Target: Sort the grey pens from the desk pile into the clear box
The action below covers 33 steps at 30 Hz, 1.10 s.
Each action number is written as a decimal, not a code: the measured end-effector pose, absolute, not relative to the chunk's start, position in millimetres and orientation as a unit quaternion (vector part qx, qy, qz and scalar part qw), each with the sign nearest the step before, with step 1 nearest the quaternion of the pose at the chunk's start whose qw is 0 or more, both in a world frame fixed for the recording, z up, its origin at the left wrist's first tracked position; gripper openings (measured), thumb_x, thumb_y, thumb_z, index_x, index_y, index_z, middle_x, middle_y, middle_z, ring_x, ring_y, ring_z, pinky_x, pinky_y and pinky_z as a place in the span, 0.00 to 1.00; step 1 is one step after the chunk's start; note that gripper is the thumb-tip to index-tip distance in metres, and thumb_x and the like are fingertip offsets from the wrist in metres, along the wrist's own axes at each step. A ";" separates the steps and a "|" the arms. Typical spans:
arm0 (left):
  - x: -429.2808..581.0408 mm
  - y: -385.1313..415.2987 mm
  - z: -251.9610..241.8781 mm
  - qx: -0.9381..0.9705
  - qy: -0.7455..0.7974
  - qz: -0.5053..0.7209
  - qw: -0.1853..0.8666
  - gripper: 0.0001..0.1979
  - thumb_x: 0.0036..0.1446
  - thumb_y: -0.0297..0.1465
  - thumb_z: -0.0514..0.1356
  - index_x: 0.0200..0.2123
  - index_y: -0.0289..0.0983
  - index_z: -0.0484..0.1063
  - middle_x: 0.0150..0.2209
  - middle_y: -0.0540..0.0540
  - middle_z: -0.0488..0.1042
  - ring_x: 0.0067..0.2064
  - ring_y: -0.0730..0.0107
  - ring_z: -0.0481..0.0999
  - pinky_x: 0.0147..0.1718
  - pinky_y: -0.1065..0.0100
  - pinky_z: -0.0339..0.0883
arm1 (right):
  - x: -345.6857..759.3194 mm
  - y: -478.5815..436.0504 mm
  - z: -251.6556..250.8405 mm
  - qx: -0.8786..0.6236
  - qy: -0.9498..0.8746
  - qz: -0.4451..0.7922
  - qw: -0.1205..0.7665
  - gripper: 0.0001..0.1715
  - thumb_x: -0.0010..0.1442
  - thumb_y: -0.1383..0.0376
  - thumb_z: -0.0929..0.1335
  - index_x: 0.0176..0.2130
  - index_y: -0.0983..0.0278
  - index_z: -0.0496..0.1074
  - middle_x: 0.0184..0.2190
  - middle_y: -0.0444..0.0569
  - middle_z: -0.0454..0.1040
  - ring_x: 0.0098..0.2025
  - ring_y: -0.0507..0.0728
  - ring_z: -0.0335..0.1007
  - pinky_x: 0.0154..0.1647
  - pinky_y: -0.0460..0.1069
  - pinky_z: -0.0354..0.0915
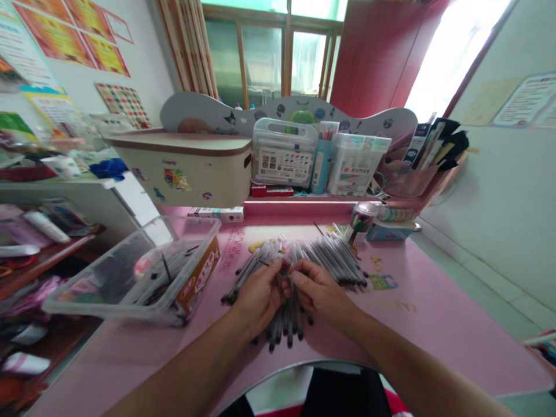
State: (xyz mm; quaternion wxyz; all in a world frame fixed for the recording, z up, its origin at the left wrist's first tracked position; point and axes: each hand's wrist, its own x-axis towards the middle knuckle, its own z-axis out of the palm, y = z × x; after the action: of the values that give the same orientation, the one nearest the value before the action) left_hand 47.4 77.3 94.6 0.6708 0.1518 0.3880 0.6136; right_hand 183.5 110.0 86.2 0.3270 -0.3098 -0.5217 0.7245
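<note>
My left hand [262, 292] is closed in a pinch, and a thin dark stick like a pen refill [263, 263] pokes out past its fingertips. Close against it, my right hand [319, 289] also has its fingertips pinched together; what lies between them is too small to make out. Beneath both hands are several clear pens [285, 330] with black ends pointing toward me. A second pile of clear pens [248, 272] lies to the left. On the right spreads a wider row of clear pens [332, 259], side by side on the pink desk [434, 341].
A clear plastic bin [108, 313] holding loose thin pieces stands left. Behind are a lidded cream box [195, 174], a marker case [284, 156] and a clear pen box [358, 165] on a shelf. A jar [362, 220] stands back right. The desk's front edge curves near my lap.
</note>
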 end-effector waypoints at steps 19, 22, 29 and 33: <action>47.6 73.8 107.6 0.054 0.360 0.585 0.725 0.11 0.65 0.21 0.49 0.47 0.31 0.68 0.44 0.35 0.76 0.42 0.63 0.80 0.45 0.61 0.75 | 194.2 127.1 99.7 -0.199 -0.343 0.825 0.403 0.31 0.65 0.43 0.59 0.41 0.65 0.74 0.42 0.55 0.76 0.48 0.59 0.72 0.56 0.55 0.62; 50.5 72.8 109.9 0.040 0.364 0.580 0.727 0.11 0.65 0.22 0.49 0.46 0.31 0.68 0.42 0.36 0.76 0.43 0.62 0.80 0.47 0.61 0.74 | 194.7 121.4 103.4 -0.176 -0.367 0.822 0.398 0.34 0.62 0.40 0.60 0.44 0.64 0.75 0.46 0.55 0.76 0.54 0.61 0.69 0.64 0.57 0.55; 53.4 71.7 110.6 0.023 0.351 0.592 0.726 0.10 0.64 0.22 0.50 0.42 0.31 0.71 0.38 0.39 0.77 0.42 0.63 0.80 0.48 0.59 0.74 | 194.5 112.2 104.4 -0.124 -0.442 0.801 0.383 0.39 0.57 0.36 0.62 0.52 0.60 0.73 0.58 0.52 0.71 0.67 0.61 0.54 0.71 0.56 0.39; 51.4 73.4 110.0 0.015 0.377 0.591 0.713 0.10 0.64 0.21 0.50 0.43 0.29 0.70 0.40 0.36 0.77 0.39 0.64 0.80 0.41 0.65 0.77 | 197.1 118.0 103.5 -0.128 -0.468 0.773 0.410 0.38 0.59 0.37 0.60 0.53 0.60 0.72 0.59 0.53 0.69 0.67 0.62 0.55 0.69 0.58 0.46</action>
State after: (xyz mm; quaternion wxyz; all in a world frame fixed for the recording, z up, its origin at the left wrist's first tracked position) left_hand 51.4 73.4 110.0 0.7126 0.0154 0.3772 0.5914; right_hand 197.1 118.0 103.5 0.4102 -0.1277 -0.4675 0.7726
